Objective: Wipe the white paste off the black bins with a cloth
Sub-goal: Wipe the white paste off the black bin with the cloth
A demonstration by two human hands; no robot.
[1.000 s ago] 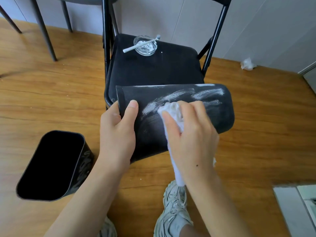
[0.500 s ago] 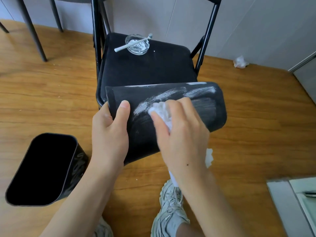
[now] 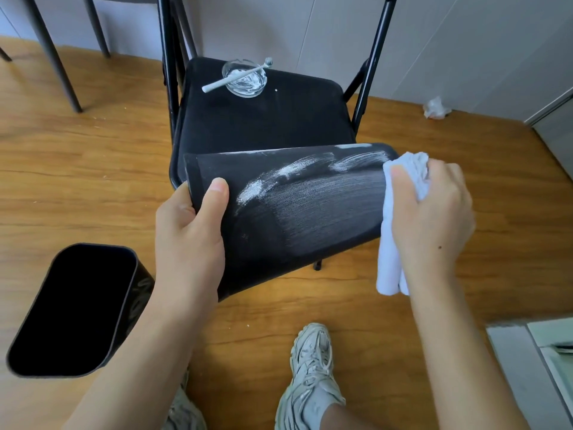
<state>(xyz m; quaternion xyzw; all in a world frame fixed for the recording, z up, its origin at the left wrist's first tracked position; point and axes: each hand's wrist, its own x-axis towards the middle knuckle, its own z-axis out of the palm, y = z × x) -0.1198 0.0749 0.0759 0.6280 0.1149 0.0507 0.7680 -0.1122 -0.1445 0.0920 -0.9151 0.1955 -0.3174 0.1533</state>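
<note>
A black bin lies on its side in front of the chair, its upper face streaked with white paste and a thin smeared haze lower down. My left hand grips its open rim at the left, thumb on top. My right hand holds a bunched white cloth at the bin's right end, by its base; the cloth's tail hangs below my fist. A second black bin stands on the floor at lower left, with white marks on its side.
A black folding chair stands behind the held bin; on its seat sit a glass dish of white paste and a toothbrush. A crumpled white wad lies by the wall. My shoes are below.
My right hand has swept the cloth from the middle of the bin to its right end, leaving a thin smeared haze where thicker paste streaks were. My left hand has kept its grip.
</note>
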